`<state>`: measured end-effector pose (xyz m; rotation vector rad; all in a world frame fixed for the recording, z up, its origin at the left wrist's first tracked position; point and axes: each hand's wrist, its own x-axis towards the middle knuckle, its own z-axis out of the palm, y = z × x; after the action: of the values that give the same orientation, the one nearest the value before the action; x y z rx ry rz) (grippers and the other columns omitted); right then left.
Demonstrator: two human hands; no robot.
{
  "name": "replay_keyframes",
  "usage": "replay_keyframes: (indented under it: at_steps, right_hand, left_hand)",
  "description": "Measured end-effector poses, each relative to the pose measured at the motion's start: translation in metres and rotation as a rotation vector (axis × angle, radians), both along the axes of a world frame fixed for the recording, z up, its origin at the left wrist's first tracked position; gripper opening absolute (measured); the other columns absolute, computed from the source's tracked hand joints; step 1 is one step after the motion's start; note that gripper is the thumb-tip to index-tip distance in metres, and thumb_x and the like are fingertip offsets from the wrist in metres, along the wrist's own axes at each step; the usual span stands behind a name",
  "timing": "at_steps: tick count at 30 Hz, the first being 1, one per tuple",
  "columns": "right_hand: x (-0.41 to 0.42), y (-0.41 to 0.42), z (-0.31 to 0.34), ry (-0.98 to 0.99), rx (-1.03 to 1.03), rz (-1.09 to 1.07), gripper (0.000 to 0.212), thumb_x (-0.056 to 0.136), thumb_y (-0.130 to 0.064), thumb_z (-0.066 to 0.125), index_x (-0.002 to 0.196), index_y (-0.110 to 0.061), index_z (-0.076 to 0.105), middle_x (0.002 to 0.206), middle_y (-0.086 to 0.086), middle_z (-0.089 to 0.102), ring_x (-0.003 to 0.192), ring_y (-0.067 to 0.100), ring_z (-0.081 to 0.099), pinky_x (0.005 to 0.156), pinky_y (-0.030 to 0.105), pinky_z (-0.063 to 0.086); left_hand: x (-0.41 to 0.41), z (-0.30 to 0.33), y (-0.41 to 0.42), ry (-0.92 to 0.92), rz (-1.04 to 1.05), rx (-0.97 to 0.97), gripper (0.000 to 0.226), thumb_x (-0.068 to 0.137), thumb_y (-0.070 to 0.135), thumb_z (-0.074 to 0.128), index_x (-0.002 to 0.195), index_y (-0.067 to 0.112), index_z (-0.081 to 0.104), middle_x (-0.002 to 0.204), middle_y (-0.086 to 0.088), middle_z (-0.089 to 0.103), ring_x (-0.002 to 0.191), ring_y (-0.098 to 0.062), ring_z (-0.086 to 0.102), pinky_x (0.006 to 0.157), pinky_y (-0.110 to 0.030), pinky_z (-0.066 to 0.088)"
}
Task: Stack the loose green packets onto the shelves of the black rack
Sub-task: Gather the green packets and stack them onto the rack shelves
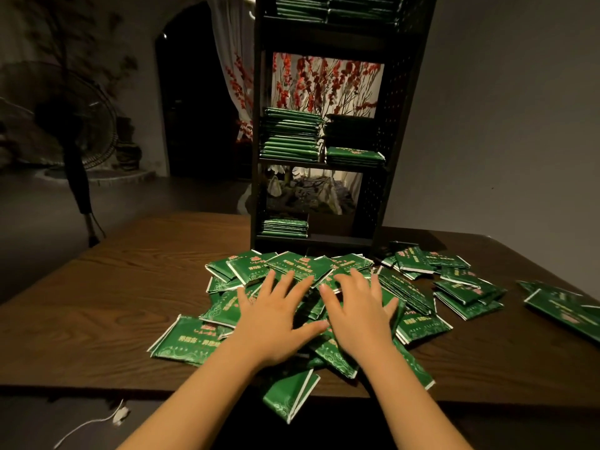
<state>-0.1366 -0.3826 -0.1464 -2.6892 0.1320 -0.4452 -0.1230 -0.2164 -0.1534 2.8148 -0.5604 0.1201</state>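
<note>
Both hands are lying flat with fingers spread wide on the pile of loose green packets (292, 271), left hand (276, 316) and right hand (357, 316) side by side, gripping nothing. The pile is sitting on the desk (113, 287) right in front of the black rack (383, 190), one packet (289, 394) poking over the near desk edge. Bare wood is showing left of the pile.
</note>
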Motion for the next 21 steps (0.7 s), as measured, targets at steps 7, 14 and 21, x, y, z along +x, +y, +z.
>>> replay_keyframes:
  at_steps: [7,14,21]
  right_hand:
    - [-0.027,0.019,-0.014,-0.004,-0.085,0.031,0.059,0.097,-0.062,0.019,0.149,-0.034,0.030,0.164,-0.007,0.007,0.151,0.026,-0.011,0.115,0.067,-0.003]
    - [-0.016,0.026,-0.019,0.031,-0.113,0.037,0.056,0.099,-0.059,0.019,0.149,-0.034,0.029,0.164,-0.006,0.010,0.151,0.027,-0.006,0.114,0.068,-0.001]
    - [0.004,0.004,0.007,-0.088,-0.101,0.108,0.045,0.101,-0.048,0.035,0.140,-0.028,0.043,0.155,-0.005,0.030,0.147,0.024,0.016,0.117,0.055,0.019]
  left_hand:
    - [-0.040,-0.015,0.005,-0.111,0.127,0.002,0.087,0.073,0.078,-0.002,0.154,0.045,-0.001,0.165,0.010,-0.012,0.150,-0.020,-0.022,0.113,-0.069,-0.005]
    - [-0.028,-0.021,0.002,-0.153,0.137,-0.009,0.088,0.075,0.072,-0.005,0.154,0.038,0.013,0.166,0.008,0.001,0.152,-0.020,-0.015,0.114,-0.068,-0.004]
    - [-0.018,-0.002,0.008,-0.203,0.107,-0.072,0.066,0.092,0.066,0.011,0.152,0.037,0.020,0.161,0.015,0.015,0.153,-0.015,-0.004,0.117,-0.062,-0.001]
